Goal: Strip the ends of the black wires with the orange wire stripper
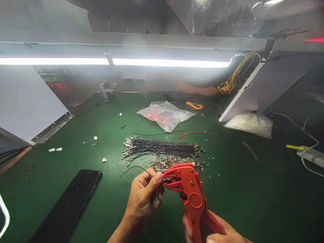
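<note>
My left hand (145, 192) pinches a thin black wire (136, 166) between thumb and forefinger, its loose end trailing to the left. Right beside those fingertips are the jaws of a red wire stripper (189, 189). The stripper's handles sit in the grip of my right hand (215, 231), partly cut off by the bottom edge. Whether the wire's end lies inside the jaws I cannot tell. Just beyond both hands lies a bundle of black wires (162, 147), with pale tips at the left and bare copper ends at the right. Wire scraps (169, 163) are heaped between bundle and stripper.
A smartphone (73, 202) lies at the left on the green table (253, 195). Farther back are a clear plastic bag (167, 114) with red contents and a yellow tool (194, 105). Another person's arm (198, 89) shows at the far side. A bag of white pieces (250, 125) rests at right.
</note>
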`<state>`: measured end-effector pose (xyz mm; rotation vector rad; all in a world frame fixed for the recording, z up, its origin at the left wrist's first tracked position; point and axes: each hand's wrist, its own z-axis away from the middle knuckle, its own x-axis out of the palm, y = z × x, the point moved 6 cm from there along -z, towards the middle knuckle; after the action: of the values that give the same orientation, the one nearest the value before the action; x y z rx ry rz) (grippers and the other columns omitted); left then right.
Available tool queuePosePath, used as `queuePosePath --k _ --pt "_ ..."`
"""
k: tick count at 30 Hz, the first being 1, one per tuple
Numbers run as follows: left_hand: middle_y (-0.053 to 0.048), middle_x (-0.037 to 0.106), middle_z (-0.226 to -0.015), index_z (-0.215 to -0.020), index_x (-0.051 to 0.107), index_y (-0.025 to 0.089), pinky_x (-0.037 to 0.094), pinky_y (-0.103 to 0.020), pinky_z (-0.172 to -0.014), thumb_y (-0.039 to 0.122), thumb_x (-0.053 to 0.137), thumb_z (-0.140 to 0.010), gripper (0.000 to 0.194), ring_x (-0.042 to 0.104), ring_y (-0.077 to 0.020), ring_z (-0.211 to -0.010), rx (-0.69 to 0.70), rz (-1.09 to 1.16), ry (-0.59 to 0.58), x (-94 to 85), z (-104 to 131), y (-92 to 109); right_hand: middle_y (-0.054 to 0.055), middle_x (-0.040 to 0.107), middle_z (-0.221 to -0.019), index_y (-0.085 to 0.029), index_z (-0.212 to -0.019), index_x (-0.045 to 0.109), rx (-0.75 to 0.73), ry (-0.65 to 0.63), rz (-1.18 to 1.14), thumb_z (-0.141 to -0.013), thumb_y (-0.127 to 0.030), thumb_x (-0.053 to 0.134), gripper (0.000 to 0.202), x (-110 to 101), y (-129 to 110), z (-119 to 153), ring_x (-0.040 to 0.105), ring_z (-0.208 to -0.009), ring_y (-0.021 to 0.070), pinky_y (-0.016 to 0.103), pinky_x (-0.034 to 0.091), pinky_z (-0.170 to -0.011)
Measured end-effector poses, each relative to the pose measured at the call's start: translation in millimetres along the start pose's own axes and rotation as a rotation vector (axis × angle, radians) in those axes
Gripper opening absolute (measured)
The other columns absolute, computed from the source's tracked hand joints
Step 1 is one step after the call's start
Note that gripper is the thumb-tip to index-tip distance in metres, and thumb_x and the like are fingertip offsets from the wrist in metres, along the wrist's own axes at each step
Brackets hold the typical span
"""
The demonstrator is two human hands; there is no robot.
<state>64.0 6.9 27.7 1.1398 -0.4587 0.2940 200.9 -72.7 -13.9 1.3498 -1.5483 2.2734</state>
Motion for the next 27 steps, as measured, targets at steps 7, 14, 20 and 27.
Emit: queuePosePath --k 7,14,20,27 --pt "0.011 0.036 -0.039 -0.062 0.045 0.019 0.020 -0.015 -0.037 0.057 0.080 -0.066 0.052 0.026 -0.0018 -0.036 -0.079 0.015 0.007 -3.2 1 -8 -0.001 0.048 -0.071 -0.015 -0.091 0.054 -0.004 -0.035 0.136 -0.078 -0.044 0.073 0.037 2 -3 -2 0.037 -0.057 0.0089 0.021 0.027 -0.050" --pt "0.011 0.030 -0.039 -0.061 0.048 0.018 0.014 -0.018 -0.039 0.054 0.076 -0.072 0.047 0.020 -0.0023 -0.037 -0.152 0.050 -0.040 -2.6 2 -12 0.000 0.046 -0.075 -0.015 -0.094 0.051 0.003 -0.054 0.224 -0.081 -0.048 0.068 0.039 5 -3 0 0.038 -0.062 0.0106 0.022 0.030 -0.055" --pt "0.011 0.029 -0.039 -0.061 0.050 0.017 0.015 -0.018 -0.042 0.049 0.076 -0.073 0.043 0.020 -0.0029 -0.039 -0.214 0.149 -0.043 0.1 4 -14 0.002 0.049 -0.077 -0.013 -0.094 0.055 0.025 0.013 0.273 -0.077 -0.052 0.071 0.045 7 -5 -3 0.039 -0.065 0.0119 0.023 0.029 -0.057" --pt "0.012 0.030 -0.038 -0.062 0.050 0.018 0.012 -0.018 -0.041 0.050 0.081 -0.067 0.045 0.018 -0.0033 -0.039 -0.265 0.234 -0.115 5.9 8 -19 0.003 0.051 -0.080 -0.013 -0.101 0.055 0.065 0.033 0.269 -0.076 -0.053 0.072 0.050 4 -4 0 0.041 -0.068 0.0132 0.026 0.033 -0.063"
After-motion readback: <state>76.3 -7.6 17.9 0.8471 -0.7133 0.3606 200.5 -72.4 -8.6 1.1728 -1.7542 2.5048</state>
